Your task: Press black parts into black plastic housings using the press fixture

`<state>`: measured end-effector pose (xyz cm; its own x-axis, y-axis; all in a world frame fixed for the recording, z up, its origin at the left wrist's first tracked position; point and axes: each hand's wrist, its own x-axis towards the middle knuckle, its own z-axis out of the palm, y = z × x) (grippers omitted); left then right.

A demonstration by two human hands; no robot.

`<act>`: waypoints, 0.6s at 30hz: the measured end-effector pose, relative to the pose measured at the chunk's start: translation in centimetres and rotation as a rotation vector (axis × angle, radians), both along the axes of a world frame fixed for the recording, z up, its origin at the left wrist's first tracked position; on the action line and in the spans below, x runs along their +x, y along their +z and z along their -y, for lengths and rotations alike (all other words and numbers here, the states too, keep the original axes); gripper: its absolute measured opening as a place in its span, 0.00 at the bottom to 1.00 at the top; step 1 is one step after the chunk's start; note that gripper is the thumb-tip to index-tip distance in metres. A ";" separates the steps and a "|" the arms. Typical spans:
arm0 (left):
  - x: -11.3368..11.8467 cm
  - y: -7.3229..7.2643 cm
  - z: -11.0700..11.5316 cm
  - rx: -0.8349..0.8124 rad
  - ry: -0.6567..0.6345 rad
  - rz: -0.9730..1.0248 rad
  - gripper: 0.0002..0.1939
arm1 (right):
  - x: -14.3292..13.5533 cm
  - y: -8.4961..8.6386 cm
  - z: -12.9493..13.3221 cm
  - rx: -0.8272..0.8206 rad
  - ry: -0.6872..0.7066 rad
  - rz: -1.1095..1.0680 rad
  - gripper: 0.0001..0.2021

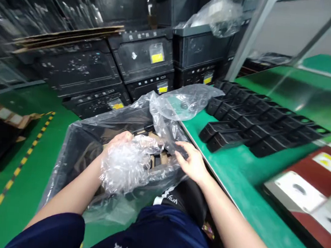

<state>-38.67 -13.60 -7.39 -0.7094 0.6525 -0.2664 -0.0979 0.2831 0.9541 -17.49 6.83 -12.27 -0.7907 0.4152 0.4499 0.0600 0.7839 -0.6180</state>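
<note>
My left hand point(120, 138) is closed on a crumpled clear plastic bag point(127, 165) bunched over the open bin; its lower fingers are hidden by the plastic. At the bin's right side, the thumb and fingers of my right hand point(192, 163) close round a small dark part point(182, 150), whose exact kind is blurred. Clear plastic sheeting point(181, 102) lines the dark bin point(79, 135) and drapes over its rim towards the bench. Inside the bin, brown cardboard pieces point(164, 158) and dark parts show between my hands.
Rows of black box-shaped parts point(249, 119) stand on the green bench point(231, 172) at the right. A red and white machine point(301, 190) sits farther right. Stacked black crates point(144, 56) rise behind the bin. Yellow-black tape point(24, 160) marks the floor at left.
</note>
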 end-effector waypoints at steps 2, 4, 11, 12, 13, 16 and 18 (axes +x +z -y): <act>2.9 1.1 -2.6 0.190 -0.183 0.159 0.20 | 2.8 0.5 1.2 -0.106 -0.027 -0.095 0.24; 6.0 1.8 -5.3 0.332 -0.361 0.307 0.22 | 5.9 1.0 2.0 -0.257 -0.038 -0.229 0.26; 16.5 1.5 -12.7 0.284 -0.764 0.485 0.23 | 16.8 4.1 5.0 -0.351 -0.272 -0.452 0.09; 17.7 1.3 -13.3 0.249 -0.802 0.493 0.21 | 18.1 4.5 5.7 -0.372 -0.348 -0.491 0.06; 18.9 1.1 -13.8 0.213 -0.831 0.496 0.19 | 19.4 4.8 6.5 -0.389 -0.433 -0.535 0.05; 21.6 0.8 -14.5 0.138 -0.882 0.495 0.17 | 22.9 5.3 8.7 -0.365 -0.722 -0.630 0.05; 23.0 0.8 -14.1 0.098 -0.997 0.500 0.20 | 24.7 5.3 9.8 -0.260 -0.925 -0.654 0.03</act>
<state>-15.66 0.51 -6.55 0.3150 0.9031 -0.2918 -0.2476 0.3750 0.8933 7.19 -2.99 -7.02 0.2146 0.8526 0.4765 0.1536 0.4524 -0.8785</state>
